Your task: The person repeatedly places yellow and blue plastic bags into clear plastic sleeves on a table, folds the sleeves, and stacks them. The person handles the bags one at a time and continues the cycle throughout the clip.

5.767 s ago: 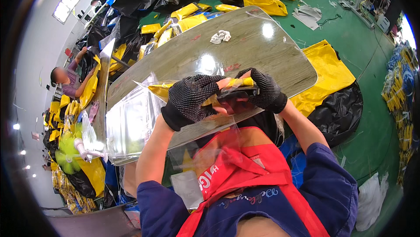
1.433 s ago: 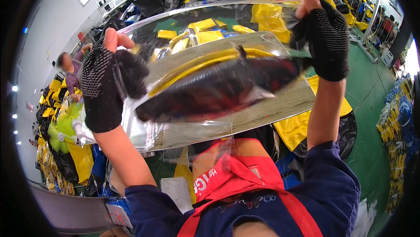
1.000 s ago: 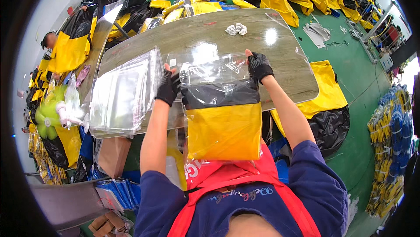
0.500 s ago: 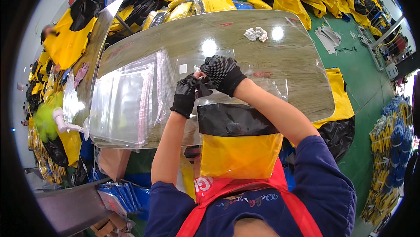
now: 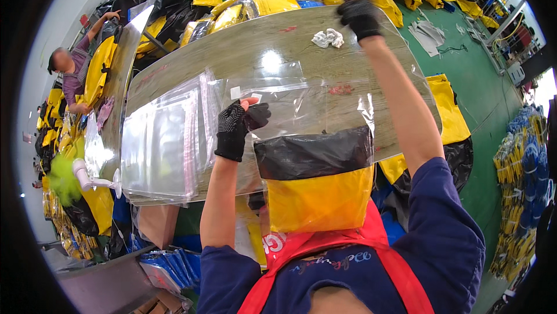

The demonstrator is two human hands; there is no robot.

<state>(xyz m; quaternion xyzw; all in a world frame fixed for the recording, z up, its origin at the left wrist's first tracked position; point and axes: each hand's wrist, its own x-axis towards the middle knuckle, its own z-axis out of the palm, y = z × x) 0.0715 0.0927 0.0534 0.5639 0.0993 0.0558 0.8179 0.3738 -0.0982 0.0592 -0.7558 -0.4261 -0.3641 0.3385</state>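
Observation:
A clear plastic bag (image 5: 313, 102) lies across the near middle of the table. A folded black-and-yellow item (image 5: 319, 195) fills its near part and hangs over the table edge toward me. My left hand (image 5: 235, 128), in a black dotted glove with bare fingertips, is closed at the bag's far left corner and appears to pinch its plastic beside a small white piece. My right hand (image 5: 360, 15), gloved alike, is stretched out over the table's far right edge. Motion smears its fingers, so whether it holds anything cannot be made out.
Flat clear bags (image 5: 159, 140) are stacked on the left of the wood-patterned table (image 5: 232, 41). Crumpled white material (image 5: 328, 38) lies near the far edge. Packed yellow bundles (image 5: 255, 6) are heaped beyond. A co-worker (image 5: 72, 67) stands at far left, near a white-armed fan (image 5: 84, 175).
My right hand has moved away from my left, outward to the far right. My left hand stays at the bag's corner. The co-worker now has an arm raised beside the yellow material.

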